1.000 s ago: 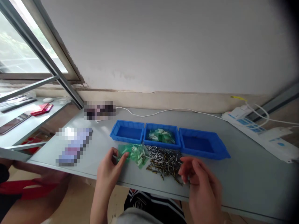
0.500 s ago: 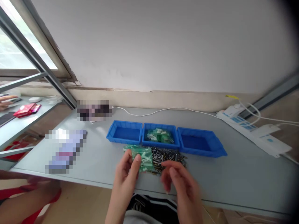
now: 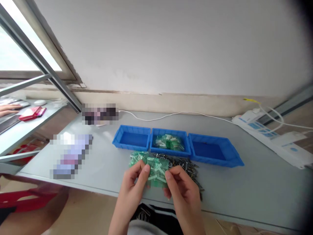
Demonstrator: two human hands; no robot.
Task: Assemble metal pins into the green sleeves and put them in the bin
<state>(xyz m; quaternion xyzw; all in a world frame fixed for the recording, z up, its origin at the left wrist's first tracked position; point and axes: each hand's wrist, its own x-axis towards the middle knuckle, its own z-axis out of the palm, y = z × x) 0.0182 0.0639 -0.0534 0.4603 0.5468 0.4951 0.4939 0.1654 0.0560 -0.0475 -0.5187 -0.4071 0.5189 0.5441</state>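
Observation:
A clear green plastic bag of small white-and-green parts (image 3: 153,168) is held above the grey table's (image 3: 244,189) front edge. My left hand (image 3: 135,186) pinches its left side and my right hand (image 3: 182,189) pinches its right side. Just behind and right of the bag lies a pile of small metal pins (image 3: 187,163). Three blue bins stand in a row further back: the left bin (image 3: 132,138) and the right bin (image 3: 212,151) look bare, the middle bin (image 3: 168,142) holds more green-and-white parts.
A white power strip (image 3: 266,137) with cables lies at the back right, and a white cable (image 3: 171,115) runs along the wall. Blurred items lie at the left. Another person's hand (image 3: 7,109) rests on a side shelf at far left.
My left hand lifted the green bag and brought it toward me. My right hand came over from the pin pile and took hold of the bag's right side.

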